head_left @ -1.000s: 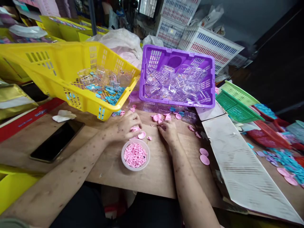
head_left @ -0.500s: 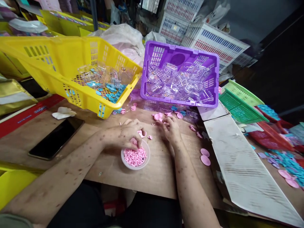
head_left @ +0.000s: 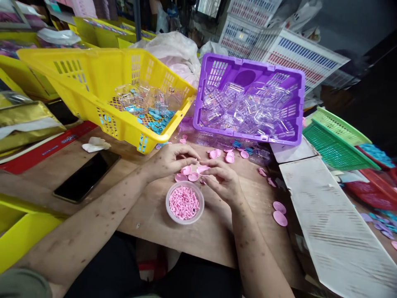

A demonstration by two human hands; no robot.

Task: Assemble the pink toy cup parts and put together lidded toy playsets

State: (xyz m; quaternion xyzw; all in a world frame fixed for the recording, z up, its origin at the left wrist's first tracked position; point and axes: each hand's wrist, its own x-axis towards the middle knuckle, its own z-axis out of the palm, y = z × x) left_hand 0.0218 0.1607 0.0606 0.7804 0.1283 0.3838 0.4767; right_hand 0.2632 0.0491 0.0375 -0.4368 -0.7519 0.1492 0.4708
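Observation:
My left hand (head_left: 172, 162) is closed in a pinch, thumb and forefinger together on a tiny pink plastic piece, mostly hidden by the fingertips. Facing it, my right hand (head_left: 223, 179) grips a pink oval plastic part (head_left: 203, 169) between thumb and fingers. Just below both hands stands a round clear bowl (head_left: 167, 207) filled with small pink plastic pieces (head_left: 183, 203). Several pink round shells (head_left: 193, 176) lie on the table between the bowl and my left hand. More pink shells (head_left: 214, 154) are scattered beyond my right hand.
A yellow basket (head_left: 124, 134) with clear cases and blue parts stands back left, beside a purple basket (head_left: 248, 139) of clear cases. On the left lies a phone (head_left: 87, 176). A white cardboard box (head_left: 328, 215) borders the right, near two pink discs (head_left: 280, 218).
My left hand has lifted out of the bowl and moved up beside my right hand. My right hand has come back from the far shells with a pink part. The view has shifted slightly.

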